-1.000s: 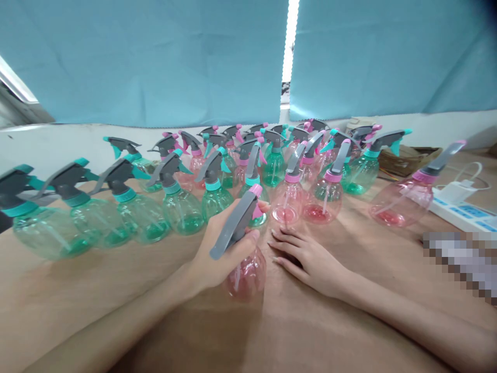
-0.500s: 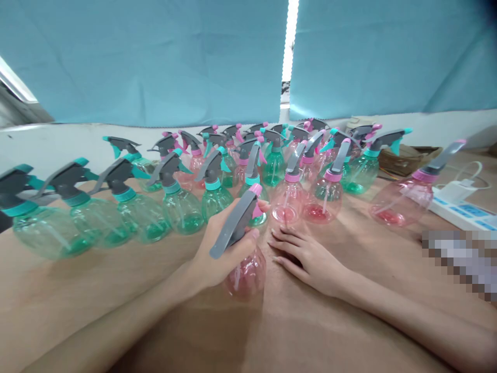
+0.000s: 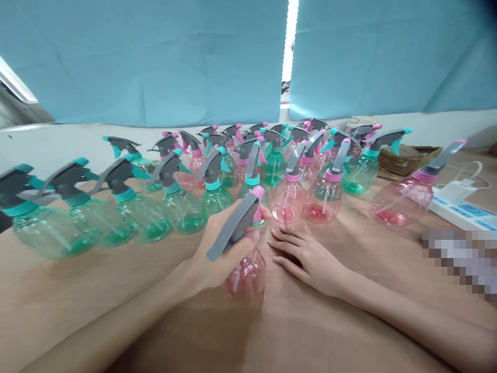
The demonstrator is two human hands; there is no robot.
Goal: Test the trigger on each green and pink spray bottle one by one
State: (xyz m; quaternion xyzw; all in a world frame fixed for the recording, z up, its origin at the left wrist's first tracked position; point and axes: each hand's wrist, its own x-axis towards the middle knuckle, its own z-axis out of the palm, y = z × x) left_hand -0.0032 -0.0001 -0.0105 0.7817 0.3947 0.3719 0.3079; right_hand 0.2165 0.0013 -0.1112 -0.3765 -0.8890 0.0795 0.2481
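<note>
Head view, one entry per item.

- Pink spray bottle (image 3: 246,273): clear pink round body with a grey trigger head (image 3: 233,226) and pink nozzle. It stands upright on the counter (image 3: 349,326), near the front centre and just in front of the massed bottles.
- Left hand (image 3: 217,259): fingers (image 3: 253,236) closed round the bottle's neck, under the trigger head.
- Right hand (image 3: 310,258): palm down on the counter just right of the bottle, fingers spread and holding nothing.
- Green spray bottles (image 3: 182,208): a row running from the left edge toward the centre, with grey heads and teal collars.
- Pink spray bottles (image 3: 288,203): behind the hands, mixed with green ones in a dense cluster.
- Single pink bottle (image 3: 402,200): far right, apart from the cluster.
- White power strip (image 3: 462,211): right edge.
- Blue curtain (image 3: 155,57): backdrop.
</note>
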